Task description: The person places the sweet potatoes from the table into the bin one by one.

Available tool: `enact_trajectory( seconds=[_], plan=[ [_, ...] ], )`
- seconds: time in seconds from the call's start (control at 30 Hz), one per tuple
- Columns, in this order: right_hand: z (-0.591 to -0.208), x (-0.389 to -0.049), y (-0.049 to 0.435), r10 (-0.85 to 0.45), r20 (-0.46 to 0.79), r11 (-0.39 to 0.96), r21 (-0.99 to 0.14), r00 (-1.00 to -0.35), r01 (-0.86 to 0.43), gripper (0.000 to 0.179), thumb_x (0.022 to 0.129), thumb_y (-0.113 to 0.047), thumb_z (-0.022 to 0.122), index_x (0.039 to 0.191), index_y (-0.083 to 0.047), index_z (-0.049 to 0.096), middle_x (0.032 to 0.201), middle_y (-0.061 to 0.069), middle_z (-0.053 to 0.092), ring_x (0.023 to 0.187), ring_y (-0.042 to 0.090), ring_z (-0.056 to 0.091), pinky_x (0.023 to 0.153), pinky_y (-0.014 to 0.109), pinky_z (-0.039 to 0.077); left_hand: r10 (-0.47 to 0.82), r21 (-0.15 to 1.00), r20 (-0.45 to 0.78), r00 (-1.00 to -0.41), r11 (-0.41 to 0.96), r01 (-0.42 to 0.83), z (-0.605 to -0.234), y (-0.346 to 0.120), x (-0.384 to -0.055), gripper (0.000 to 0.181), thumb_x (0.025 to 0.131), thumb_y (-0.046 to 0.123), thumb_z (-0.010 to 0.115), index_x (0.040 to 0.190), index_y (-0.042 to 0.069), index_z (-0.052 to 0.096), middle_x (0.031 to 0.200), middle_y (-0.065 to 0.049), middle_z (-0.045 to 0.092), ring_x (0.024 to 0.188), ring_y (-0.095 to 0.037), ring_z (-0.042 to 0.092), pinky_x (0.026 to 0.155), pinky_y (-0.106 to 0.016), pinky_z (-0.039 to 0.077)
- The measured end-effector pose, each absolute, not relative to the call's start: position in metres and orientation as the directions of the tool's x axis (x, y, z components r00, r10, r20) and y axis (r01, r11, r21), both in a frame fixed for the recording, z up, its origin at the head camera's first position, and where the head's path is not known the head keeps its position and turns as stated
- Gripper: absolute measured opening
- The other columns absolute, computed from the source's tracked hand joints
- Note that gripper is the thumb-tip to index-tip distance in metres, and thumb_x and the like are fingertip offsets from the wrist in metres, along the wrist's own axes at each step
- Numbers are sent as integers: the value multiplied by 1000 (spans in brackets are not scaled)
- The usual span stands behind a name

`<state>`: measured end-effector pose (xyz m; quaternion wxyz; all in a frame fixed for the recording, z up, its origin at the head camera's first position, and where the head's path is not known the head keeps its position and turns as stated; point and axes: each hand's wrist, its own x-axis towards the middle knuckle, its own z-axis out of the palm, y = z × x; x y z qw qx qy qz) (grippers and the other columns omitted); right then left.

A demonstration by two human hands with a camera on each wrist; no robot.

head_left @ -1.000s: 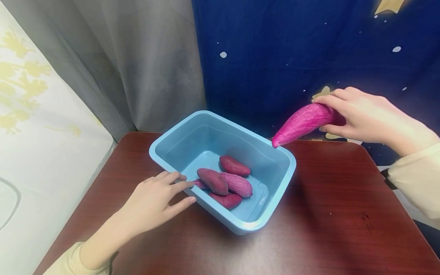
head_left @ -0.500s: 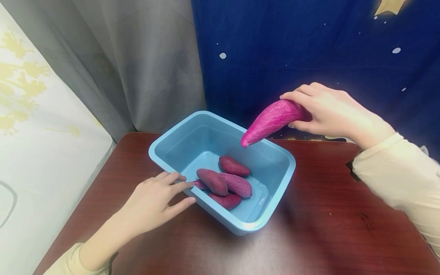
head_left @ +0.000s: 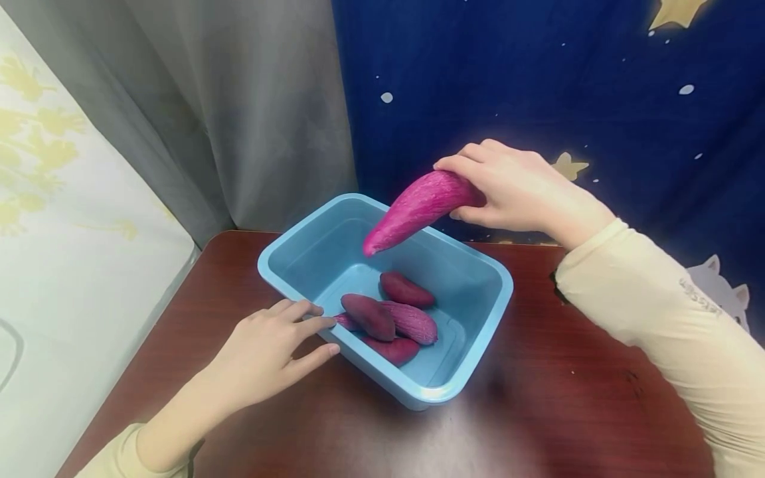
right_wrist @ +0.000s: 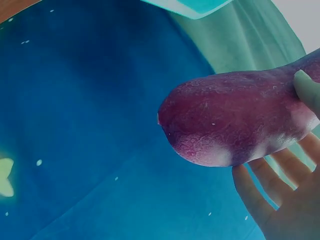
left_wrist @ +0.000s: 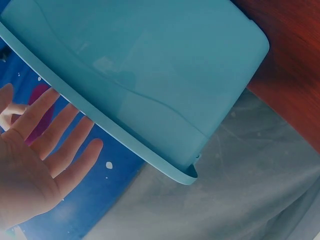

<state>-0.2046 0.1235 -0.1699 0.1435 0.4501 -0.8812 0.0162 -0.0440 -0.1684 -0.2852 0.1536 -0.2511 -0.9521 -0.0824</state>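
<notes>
My right hand (head_left: 514,192) grips a large pink-purple sweet potato (head_left: 418,206), thumb on one side and fingers on the other, above the far side of a light blue plastic basin (head_left: 478,352). The sweet potato tapers and tilts down to the left; its thick end fills much of the right wrist view (right_wrist: 235,117). Several more sweet potatoes (head_left: 406,289) lie on the basin floor, some overlapping. With fingers fairly straight, my left hand (head_left: 269,355) rests at the basin's near-left rim; in the left wrist view its fingertips (left_wrist: 85,122) touch that rim (left_wrist: 115,132).
The basin stands on a dark red-brown wooden table (head_left: 538,411). Behind hang a grey curtain (head_left: 281,99) and a blue curtain (head_left: 508,73) with stars and dots. A white surface with yellow prints (head_left: 60,265) borders the table at the left.
My right hand has carried the sweet potato leftward, from beside the basin's right end to above its far side. The left hand and the basin have stayed in place.
</notes>
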Motion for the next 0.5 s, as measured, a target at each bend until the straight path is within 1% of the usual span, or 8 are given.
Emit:
enact_trajectory(
  seconds=[0.27, 0.5],
  plan=[
    [-174, -205, 101, -802, 263, 573, 85, -537, -815, 61, 69, -30, 74, 123, -15, 49, 106, 6, 53, 94, 22, 46, 70, 40, 46, 453, 80, 342, -823, 859, 506, -284, -168, -43, 34, 79, 43, 60, 102, 18, 67, 93, 3, 57, 77, -13, 54, 57, -28, 46],
    [-180, -208, 82, -814, 260, 554, 78, -519, -829, 63, 67, -33, 75, 122, -16, 49, 104, 4, 52, 93, 20, 46, 70, 38, 46, 444, 86, 337, -830, 864, 497, -285, -168, -45, 36, 79, 46, 59, 101, 19, 67, 92, 5, 56, 76, -10, 52, 57, -27, 45]
  ],
)
